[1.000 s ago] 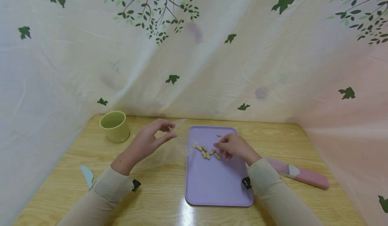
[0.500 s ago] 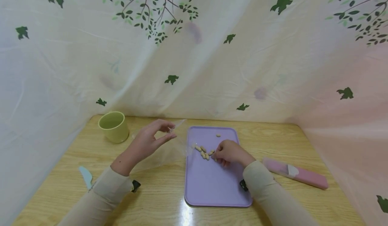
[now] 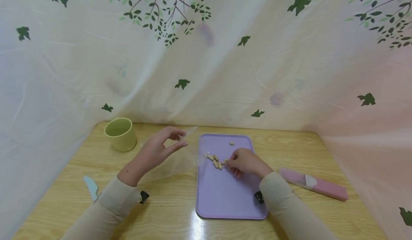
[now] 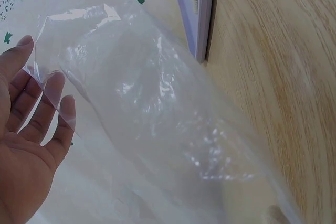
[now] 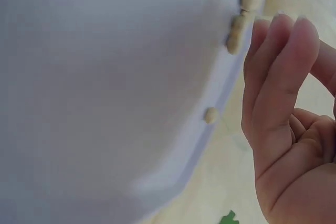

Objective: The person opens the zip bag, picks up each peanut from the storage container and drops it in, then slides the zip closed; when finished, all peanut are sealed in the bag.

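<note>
Thumb and fingers of my left hand (image 3: 157, 146) hold a clear plastic bag (image 3: 175, 163) by its upper edge, left of the tray. In the left wrist view the film of the bag (image 4: 147, 108) spreads wide and fingers (image 4: 55, 85) show through it. Over the lilac tray (image 3: 230, 200), my right hand (image 3: 246, 161) pinches at a peanut, which its fingers mostly hide. Several unshelled peanuts (image 3: 215, 163) lie just left of those fingertips. Farther back on the tray is a single peanut (image 3: 231, 143). From the right wrist, my hand (image 5: 289, 114) appears with fingertips bunched beside the peanuts (image 5: 236, 34).
A green cup (image 3: 121, 135) stands at the back left. A light-blue plastic knife (image 3: 91, 187) lies near the left sleeve. Right of the tray is a long pink box (image 3: 322, 186), partly behind the right sleeve. A printed curtain (image 3: 225, 72) hangs behind the table.
My right hand has lowered slightly toward the front of the tray onto the rightmost peanut, which its fingers now cover. The left hand with the bag has stayed still.
</note>
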Motion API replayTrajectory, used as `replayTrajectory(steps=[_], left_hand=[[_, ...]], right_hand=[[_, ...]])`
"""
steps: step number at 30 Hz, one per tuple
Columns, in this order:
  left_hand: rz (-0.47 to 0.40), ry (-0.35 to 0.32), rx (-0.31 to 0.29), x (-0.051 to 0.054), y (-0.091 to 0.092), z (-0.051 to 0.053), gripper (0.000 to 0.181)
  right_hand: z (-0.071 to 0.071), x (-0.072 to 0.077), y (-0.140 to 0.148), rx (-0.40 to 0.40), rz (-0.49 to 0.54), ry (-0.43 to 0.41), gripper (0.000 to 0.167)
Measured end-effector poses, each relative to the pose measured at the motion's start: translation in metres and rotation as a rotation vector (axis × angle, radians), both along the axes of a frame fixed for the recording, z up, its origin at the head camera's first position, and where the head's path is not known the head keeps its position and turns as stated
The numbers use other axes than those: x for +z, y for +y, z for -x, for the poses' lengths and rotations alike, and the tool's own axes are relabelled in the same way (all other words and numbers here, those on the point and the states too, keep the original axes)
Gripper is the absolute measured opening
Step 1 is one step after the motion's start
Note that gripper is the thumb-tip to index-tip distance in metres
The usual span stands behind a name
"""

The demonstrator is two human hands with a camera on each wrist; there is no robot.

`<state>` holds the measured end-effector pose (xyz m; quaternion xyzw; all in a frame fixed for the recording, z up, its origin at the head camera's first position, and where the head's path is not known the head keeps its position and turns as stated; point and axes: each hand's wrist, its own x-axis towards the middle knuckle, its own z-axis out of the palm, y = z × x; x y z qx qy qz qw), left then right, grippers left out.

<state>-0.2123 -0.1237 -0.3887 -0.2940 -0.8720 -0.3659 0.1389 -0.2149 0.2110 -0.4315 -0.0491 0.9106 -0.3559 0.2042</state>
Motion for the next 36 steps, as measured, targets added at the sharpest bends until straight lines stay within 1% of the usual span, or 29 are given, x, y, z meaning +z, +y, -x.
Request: replayTrajectory(steps=[5, 9, 14, 19, 28, 36], left_hand=[[0.002, -0.004, -0.002, 0.001, 0.0, 0.0, 0.033], [0.002, -0.008, -0.001, 0.001, 0.0, 0.0, 0.033], [0.004, -0.014, -0.002, 0.001, 0.0, 0.0, 0.033], [0.004, -0.017, -0.001, 0.001, 0.0, 0.0, 0.033], [-0.006, 0.009, -0.004, 0.0, 0.0, 0.0, 0.033], [-0.011, 0.027, -0.011, 0.0, 0.0, 0.0, 0.032]], right_hand=[[0.0, 0.012, 0.002, -0.026, 0.028, 0.02, 0.021], [0.0, 0.023, 0.002, -0.047, 0.055, 0.061, 0.023], [0.001, 0.036, -0.002, -0.072, 0.146, 0.092, 0.023], [0.0, 0.048, -0.01, -0.077, 0.195, 0.102, 0.025], [-0.003, 0.062, -0.026, -0.061, 0.217, 0.145, 0.02], [-0.006, 0.069, -0.037, -0.053, 0.254, 0.144, 0.023]])
